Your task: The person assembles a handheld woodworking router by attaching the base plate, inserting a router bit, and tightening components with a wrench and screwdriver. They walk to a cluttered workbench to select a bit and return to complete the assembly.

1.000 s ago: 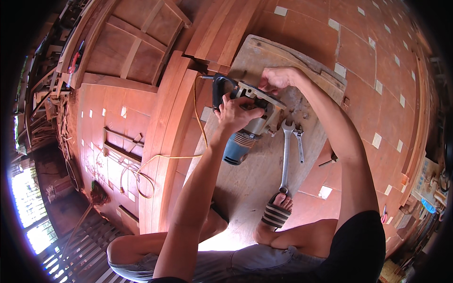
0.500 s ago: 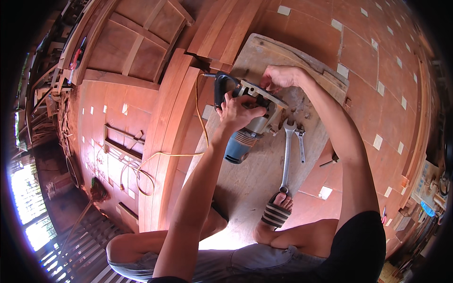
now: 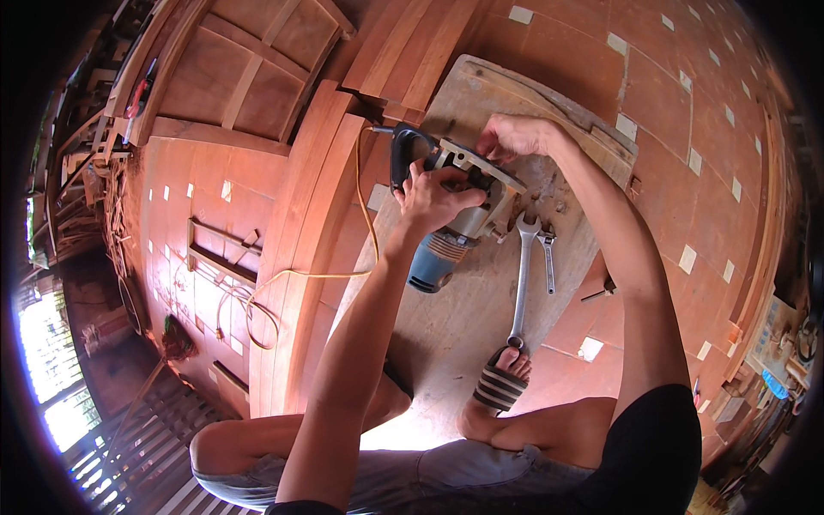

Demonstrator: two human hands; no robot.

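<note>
A blue and silver wood router (image 3: 438,257) with a black handle lies on its side on a worn wooden board (image 3: 446,343). My left hand (image 3: 436,199) is closed round the router's body, just behind its flat base plate. On the far side of that plate, my right hand (image 3: 515,137) has its fingers pinched at the plate's underside; what they hold there is hidden. To the right of the router lie a large combination wrench (image 3: 523,275) and a small adjustable wrench (image 3: 548,262).
A yellow cord (image 3: 371,225) runs from the router leftward over long wooden planks (image 3: 305,249). My sandalled foot (image 3: 502,382) rests by the large wrench's ring end. A framed wooden panel (image 3: 240,81) lies at the far left. Wood scraps line the left wall.
The view has shifted very slightly. My left hand keeps its hold on the router, and my right hand stays at the base plate with little visible movement.
</note>
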